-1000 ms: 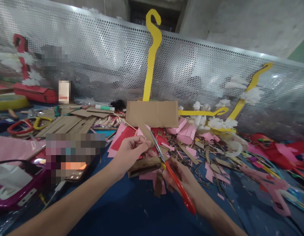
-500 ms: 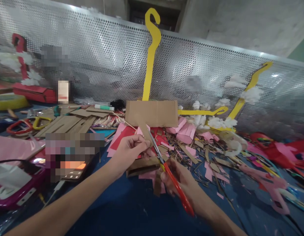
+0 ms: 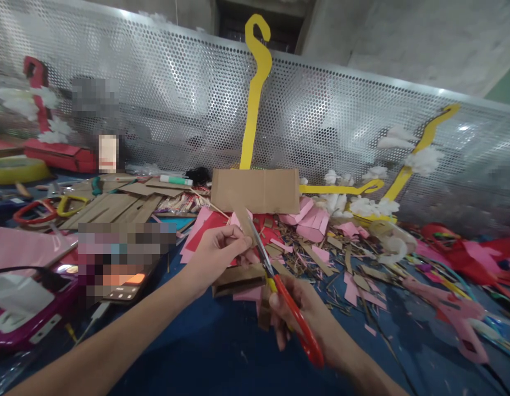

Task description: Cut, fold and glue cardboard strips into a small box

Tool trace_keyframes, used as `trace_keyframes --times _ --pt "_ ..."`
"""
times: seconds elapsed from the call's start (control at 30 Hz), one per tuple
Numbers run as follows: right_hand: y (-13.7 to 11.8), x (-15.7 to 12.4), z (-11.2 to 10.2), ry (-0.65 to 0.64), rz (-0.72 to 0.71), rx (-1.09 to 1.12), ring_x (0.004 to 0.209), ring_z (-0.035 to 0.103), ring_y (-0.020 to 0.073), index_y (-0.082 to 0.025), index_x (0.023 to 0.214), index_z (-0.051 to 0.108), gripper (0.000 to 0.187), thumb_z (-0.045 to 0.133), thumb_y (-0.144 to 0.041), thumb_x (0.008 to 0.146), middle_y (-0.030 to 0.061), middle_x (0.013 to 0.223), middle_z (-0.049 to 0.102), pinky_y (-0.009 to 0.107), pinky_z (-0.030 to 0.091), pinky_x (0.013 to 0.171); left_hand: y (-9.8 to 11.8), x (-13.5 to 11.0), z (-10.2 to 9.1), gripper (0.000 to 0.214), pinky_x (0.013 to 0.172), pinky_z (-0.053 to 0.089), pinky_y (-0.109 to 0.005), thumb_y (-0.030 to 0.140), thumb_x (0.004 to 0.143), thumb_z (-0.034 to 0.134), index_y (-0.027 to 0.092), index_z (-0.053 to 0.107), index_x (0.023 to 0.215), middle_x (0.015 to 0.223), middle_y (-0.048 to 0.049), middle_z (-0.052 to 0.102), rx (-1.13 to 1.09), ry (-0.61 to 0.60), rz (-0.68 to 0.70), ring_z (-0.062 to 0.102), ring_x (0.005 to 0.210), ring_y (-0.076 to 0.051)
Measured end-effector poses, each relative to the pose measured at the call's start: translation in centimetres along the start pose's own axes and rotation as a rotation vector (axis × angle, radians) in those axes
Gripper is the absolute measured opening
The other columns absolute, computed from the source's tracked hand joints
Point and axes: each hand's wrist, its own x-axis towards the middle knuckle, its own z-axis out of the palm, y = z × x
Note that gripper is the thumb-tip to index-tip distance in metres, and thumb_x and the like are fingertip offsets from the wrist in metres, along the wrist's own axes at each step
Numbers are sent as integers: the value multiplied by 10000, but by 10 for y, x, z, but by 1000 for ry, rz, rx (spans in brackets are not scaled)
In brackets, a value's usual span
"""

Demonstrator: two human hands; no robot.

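Observation:
Between the thumb and fingers of my left hand (image 3: 224,250) is a narrow strip of brown cardboard (image 3: 242,214), its end pointing up and away from me. My right hand (image 3: 298,302) grips red-handled scissors (image 3: 294,311), with fingers around the handles. The scissor blades (image 3: 262,252) lie along the right edge of the strip, beside my left fingertips. Behind the strip stands a brown cardboard box (image 3: 255,191) with a tall yellow hook-shaped piece (image 3: 255,99) rising from it. Another piece of cardboard (image 3: 238,278) lies below my left hand.
Pink and brown paper scraps (image 3: 316,253) litter the blue table (image 3: 189,346). A pink glue gun (image 3: 448,308) lies at right. To the left are a phone (image 3: 129,286), a purple power strip (image 3: 28,324) and another pair of scissors (image 3: 36,210). A perforated metal panel (image 3: 176,99) stands behind.
The scissor handles have shifted slightly, and fingers of my right hand now show lower beneath them. My left hand and the cardboard strip stay almost in place.

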Motion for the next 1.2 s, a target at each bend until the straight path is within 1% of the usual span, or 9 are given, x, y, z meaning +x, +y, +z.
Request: trace_keyframes --times 0.1,0.27,0.4,0.57,0.73,0.93,1.03,1.13,1.2 --pt "5 4 1 -7 -10 28 436 488 68 -184 797 540 555 750 -698 783 -6 687 599 204 478 392 0 0 0 272 567 493 -227 309 855 762 170 605 681 645 -45 773 1 6 -3 647 525 -109" --pt "17 9 1 12 -35 115 438 481 66 -192 761 537 622 828 -731 652 -29 671 572 191 476 358 1 0 0 285 560 488 -226 308 846 764 171 591 664 637 -51 770 -17 2 -12 642 516 -109" --pt "22 11 1 36 -1 109 424 486 60 -195 762 523 583 821 -692 699 -31 664 576 172 463 340 1 0 1 281 570 490 -233 308 852 753 170 594 666 642 -57 769 -6 13 -15 636 518 -110" --pt "22 12 2 34 -4 126 417 504 70 -196 764 528 610 848 -701 641 -38 645 571 181 473 337 0 0 1 262 569 492 -247 312 859 729 176 598 676 640 -55 765 20 33 -15 640 521 -121" --pt "22 12 1 36 7 88 407 490 66 -190 746 528 591 826 -696 680 -29 644 578 177 456 326 2 0 2 274 570 487 -251 332 868 713 180 587 677 623 -52 751 48 30 3 644 544 -133" --pt "18 11 1 57 26 51 372 444 51 -178 747 566 544 863 -627 673 -43 645 579 191 440 328 4 -1 1 312 552 469 -250 380 944 619 184 588 704 613 -32 719 122 13 62 603 521 -121" --pt "21 11 -1 57 24 -2 390 459 61 -184 754 558 567 809 -690 704 -35 627 587 192 404 356 5 -2 -1 287 557 453 -249 364 952 601 180 621 733 573 -16 688 174 4 73 579 519 -119" --pt "23 9 -1 38 -5 -15 461 497 85 -195 853 560 580 782 -715 728 -30 668 591 213 426 424 6 -2 -2 293 546 429 -250 372 934 620 182 623 711 545 -5 661 187 -5 84 553 499 -113" --pt "20 5 0 20 -23 -21 519 506 95 -204 914 554 587 780 -715 737 -28 725 589 230 444 479 8 -3 -2 320 537 419 -252 384 923 630 192 597 669 534 -3 651 187 -20 93 542 487 -111"
